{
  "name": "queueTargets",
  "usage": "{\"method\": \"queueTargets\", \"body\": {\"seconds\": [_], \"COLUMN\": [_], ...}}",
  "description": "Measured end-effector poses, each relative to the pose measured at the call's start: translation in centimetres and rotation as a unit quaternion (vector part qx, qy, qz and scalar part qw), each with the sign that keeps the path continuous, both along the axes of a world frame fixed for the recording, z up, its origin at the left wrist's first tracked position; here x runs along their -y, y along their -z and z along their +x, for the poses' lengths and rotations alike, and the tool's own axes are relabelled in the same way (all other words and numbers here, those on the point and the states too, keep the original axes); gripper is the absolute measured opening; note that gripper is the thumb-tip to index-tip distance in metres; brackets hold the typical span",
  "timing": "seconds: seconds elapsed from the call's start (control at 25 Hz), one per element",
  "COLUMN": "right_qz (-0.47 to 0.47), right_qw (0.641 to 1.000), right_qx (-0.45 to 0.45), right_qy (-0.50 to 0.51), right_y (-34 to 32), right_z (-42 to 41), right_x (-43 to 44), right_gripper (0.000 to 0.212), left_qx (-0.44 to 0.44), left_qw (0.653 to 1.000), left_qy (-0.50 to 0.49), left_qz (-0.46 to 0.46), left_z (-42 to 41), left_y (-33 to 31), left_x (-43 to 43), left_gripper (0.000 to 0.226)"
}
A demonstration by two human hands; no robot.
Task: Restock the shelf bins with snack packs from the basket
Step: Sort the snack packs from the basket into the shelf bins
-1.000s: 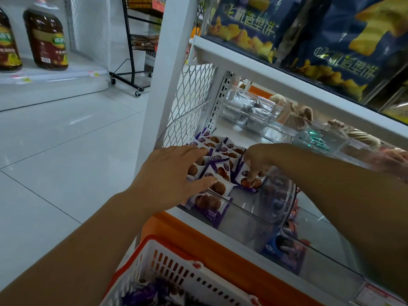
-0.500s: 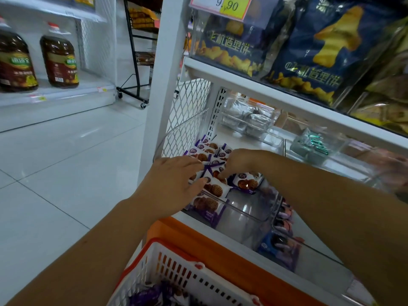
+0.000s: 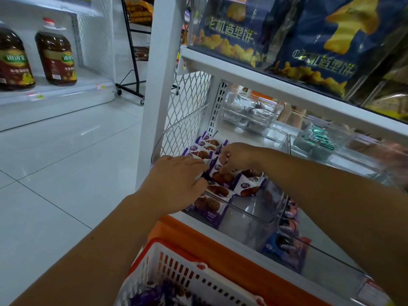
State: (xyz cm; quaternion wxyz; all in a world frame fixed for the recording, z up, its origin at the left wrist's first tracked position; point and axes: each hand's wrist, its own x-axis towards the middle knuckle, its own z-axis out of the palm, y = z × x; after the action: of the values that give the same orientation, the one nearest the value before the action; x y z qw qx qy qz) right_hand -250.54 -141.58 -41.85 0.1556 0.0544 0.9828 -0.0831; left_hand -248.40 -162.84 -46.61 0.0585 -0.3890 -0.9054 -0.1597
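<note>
the large blue snack bags (image 3: pixel 313 38) on the upper shelf, top right of the frame, carry white chinese lettering "飞机造型饼" over pictures of yellow plane-shaped pieces. two oil bottles (image 3: pixel 55 56) at upper left have green and gold labels; their print is too small to read. a price tag (image 3: pixel 371 292) at the lower right shelf edge is blurred.

the snack packs (image 3: pixel 223 180) are purple and white with a round waffle-patterned biscuit printed on each; their small logo cannot be read. they lie in the clear bin (image 3: pixel 249 226) at the frame's centre, in overlapping rows running from the bin's front wall toward the back of the shelf, long axes roughly across the rows.

the left hand (image 3: pixel 176 184) rests palm-down on the near packs, fingers curled over a white pack edge; whether it pinches that pack cannot be told. the right hand (image 3: pixel 236 156) points fingers down onto a pack; its grip is hidden behind the knuckles.

the white basket (image 3: pixel 187 274) with red rim, bottom centre, is cut off by the frame; dark purple packs show inside. neighbouring bins' contents are blurred.
</note>
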Motion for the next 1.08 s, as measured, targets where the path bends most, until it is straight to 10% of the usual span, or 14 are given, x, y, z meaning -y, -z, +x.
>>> {"method": "queueTargets", "body": {"seconds": [0.16,0.36,0.6,1.08], "right_qz": [0.026,0.186,0.218,0.135], "right_qw": [1.000,0.964,0.954,0.968], "right_qx": [-0.011,0.189,0.204,0.211], "right_qy": [-0.001,-0.001,-0.023,0.025], "right_y": [-1.1,-2.5,-1.6,-1.1], "right_z": [0.1,1.7,0.9,-0.2], "right_x": [0.3,-1.6,-2.5,-4.4], "right_gripper": [0.041,0.062,0.048,0.049], "left_qx": [0.011,0.061,0.187,0.010], "left_qw": [1.000,0.998,0.950,0.959], "left_qy": [-0.002,0.028,0.106,0.145], "left_qz": [-0.003,0.001,-0.225,-0.243], "left_z": [0.2,0.7,-2.2,-2.0], "left_y": [-0.6,-1.9,-3.4,-2.8], "left_x": [-0.1,-1.1,-7.7,-8.9], "left_gripper": [0.052,0.039,0.045,0.021]}}
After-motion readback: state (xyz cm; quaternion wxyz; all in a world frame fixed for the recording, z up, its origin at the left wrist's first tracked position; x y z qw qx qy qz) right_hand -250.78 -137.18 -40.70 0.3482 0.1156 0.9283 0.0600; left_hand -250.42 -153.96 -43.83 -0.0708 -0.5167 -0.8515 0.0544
